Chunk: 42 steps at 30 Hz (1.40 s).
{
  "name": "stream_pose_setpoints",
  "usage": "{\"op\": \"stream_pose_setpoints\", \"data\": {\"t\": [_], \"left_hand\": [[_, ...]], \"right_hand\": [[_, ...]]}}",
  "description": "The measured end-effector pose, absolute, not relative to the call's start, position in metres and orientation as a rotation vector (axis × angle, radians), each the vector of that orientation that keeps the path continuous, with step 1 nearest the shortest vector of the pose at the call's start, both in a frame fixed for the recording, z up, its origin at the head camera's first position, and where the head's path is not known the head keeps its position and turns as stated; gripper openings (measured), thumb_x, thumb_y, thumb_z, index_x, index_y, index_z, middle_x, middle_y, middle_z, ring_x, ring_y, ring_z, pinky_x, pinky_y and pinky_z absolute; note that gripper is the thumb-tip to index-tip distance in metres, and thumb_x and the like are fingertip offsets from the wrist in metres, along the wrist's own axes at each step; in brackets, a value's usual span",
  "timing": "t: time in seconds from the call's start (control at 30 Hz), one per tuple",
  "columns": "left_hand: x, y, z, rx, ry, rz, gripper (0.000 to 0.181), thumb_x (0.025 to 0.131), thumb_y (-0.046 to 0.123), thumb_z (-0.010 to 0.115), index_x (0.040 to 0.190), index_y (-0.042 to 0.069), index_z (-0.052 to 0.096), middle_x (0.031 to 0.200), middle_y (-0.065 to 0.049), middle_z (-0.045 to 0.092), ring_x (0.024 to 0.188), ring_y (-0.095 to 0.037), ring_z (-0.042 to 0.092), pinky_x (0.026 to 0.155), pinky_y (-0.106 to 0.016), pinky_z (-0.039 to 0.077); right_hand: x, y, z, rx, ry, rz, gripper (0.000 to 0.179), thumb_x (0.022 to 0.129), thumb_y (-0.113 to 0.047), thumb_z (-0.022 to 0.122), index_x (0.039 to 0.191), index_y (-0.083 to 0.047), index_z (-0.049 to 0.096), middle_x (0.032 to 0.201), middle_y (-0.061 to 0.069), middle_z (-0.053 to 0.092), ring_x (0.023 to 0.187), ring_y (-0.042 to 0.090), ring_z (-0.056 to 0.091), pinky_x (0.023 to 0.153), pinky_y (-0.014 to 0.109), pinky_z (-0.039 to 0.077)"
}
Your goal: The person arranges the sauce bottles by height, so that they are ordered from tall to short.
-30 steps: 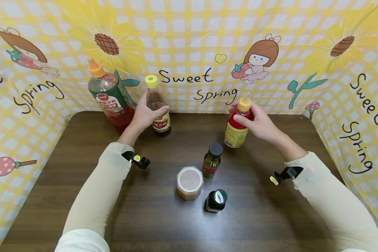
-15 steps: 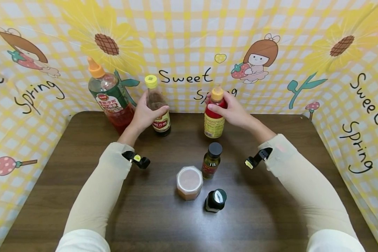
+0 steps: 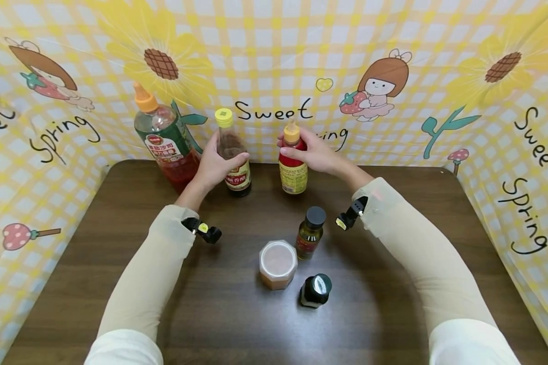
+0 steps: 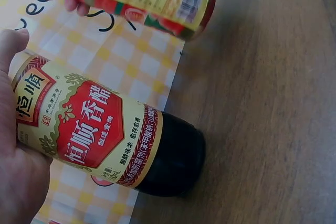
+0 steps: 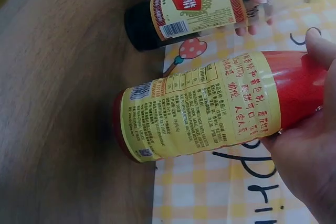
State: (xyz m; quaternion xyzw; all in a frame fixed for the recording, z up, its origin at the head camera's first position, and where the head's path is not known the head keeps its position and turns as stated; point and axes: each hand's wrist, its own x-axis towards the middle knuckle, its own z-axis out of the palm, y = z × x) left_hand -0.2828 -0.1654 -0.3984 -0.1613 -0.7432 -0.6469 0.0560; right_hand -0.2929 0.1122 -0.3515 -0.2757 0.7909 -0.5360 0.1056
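My left hand [image 3: 216, 165] grips a vinegar bottle [image 3: 238, 177] with a yellow cap, which stands upright near the table's back edge. Its cream and red label [image 4: 89, 124] fills much of the left wrist view. To its right, my right hand [image 3: 317, 152] holds a red ketchup bottle [image 3: 294, 175] with a yellow label and an orange-yellow nozzle cap, fingers and thumb round its upper part. The two bottles are a small gap apart. In the right wrist view the ketchup bottle's printed back label [image 5: 194, 108] faces the camera. Whether its base touches the table is hard to tell.
A large sauce bottle [image 3: 166, 147] with an orange nozzle stands left of my left hand. Nearer me are a small black-capped bottle [image 3: 309, 235], an octagonal jar [image 3: 278, 263] and a small dark jar [image 3: 315, 291]. Checked cloth [image 3: 274, 61] hangs behind the wooden table [image 3: 219, 304].
My right hand has carried the ketchup bottle left and slightly back, closer to the vinegar bottle. The left hand has stayed on the vinegar bottle. The view has shifted slightly.
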Motion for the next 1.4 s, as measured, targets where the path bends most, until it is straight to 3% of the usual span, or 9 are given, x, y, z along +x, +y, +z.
{"op": "stream_pose_setpoints", "data": {"t": [0.3,1.0,1.27,1.4], "left_hand": [[-0.283,-0.164,-0.399,-0.443,-2.264,-1.958,0.052,0.088,0.01,0.079,0.132,0.004,0.052,0.124,-0.014,0.06,0.109,-0.019,0.061,0.097,-0.032,0.051],[-0.281,-0.164,-0.397,-0.427,-2.287,-1.932,0.056,0.088,0.01,0.079,0.135,0.001,0.049,0.126,-0.018,0.058,0.11,-0.017,0.059,0.097,-0.031,0.05],[-0.278,-0.163,-0.393,-0.444,-2.273,-1.959,0.055,0.089,0.003,0.075,0.135,-0.007,0.047,0.128,-0.027,0.055,0.108,-0.015,0.058,0.096,-0.028,0.048],[-0.276,-0.162,-0.391,-0.431,-2.287,-1.946,0.055,0.089,0.003,0.075,0.135,-0.007,0.047,0.127,-0.025,0.056,0.109,-0.016,0.057,0.097,-0.029,0.048]], "right_hand": [[-0.298,0.101,-0.364,-0.752,2.307,-1.562,0.036,0.101,-0.015,0.064,0.131,0.001,0.054,0.135,0.017,0.06,0.126,0.029,0.057,0.109,0.043,0.043],[-0.296,0.087,-0.374,-0.829,2.285,-1.576,0.037,0.099,-0.009,0.066,0.13,0.003,0.05,0.134,0.02,0.06,0.127,0.03,0.057,0.11,0.041,0.043],[-0.296,0.081,-0.373,-0.889,2.236,-1.57,0.037,0.1,-0.007,0.064,0.13,0.005,0.047,0.131,0.022,0.055,0.123,0.03,0.055,0.107,0.043,0.044],[-0.297,0.082,-0.372,-0.867,2.233,-1.551,0.039,0.1,-0.007,0.064,0.132,0.005,0.047,0.135,0.024,0.054,0.126,0.031,0.054,0.108,0.044,0.043]]}}
